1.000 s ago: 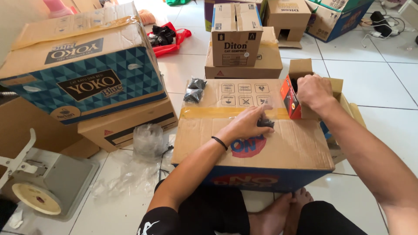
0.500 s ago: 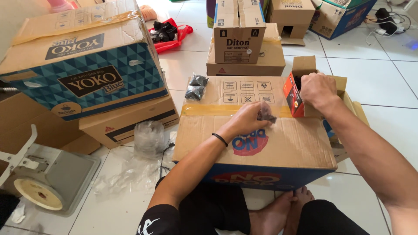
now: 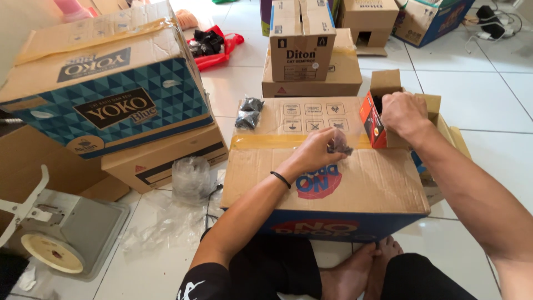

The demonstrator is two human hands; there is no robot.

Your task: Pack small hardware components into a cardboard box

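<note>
Head view, left to right. Near left: a white-and-grey device (image 3: 53,233) on the tile floor. Far left: a large carton (image 3: 105,83) with a teal triangle pattern and a dark label panel, tilted, resting on a plain brown carton (image 3: 166,158) with a black stripe. Crumpled clear plastic wrap (image 3: 189,178) lies just right of that carton. Farther back, a red bag (image 3: 219,47) holds black items.

Centre: a big brown box (image 3: 327,183) with a strip of tan tape (image 3: 266,140) across its top, a grid of handling symbols on the far flap, a red-and-blue round print near the front, and a blue front face. A clear bag of black parts (image 3: 250,111) sits on its far left corner.

The left hand (image 3: 316,150) rests on the box top, fingers pinched around a small clear-wrapped dark item (image 3: 338,143). The right hand (image 3: 402,114) is closed around a small orange-and-black box (image 3: 373,119) at the far right edge of the big box. Behind, a tall narrow carton (image 3: 302,39) stands on a flat brown one (image 3: 338,72).
</note>
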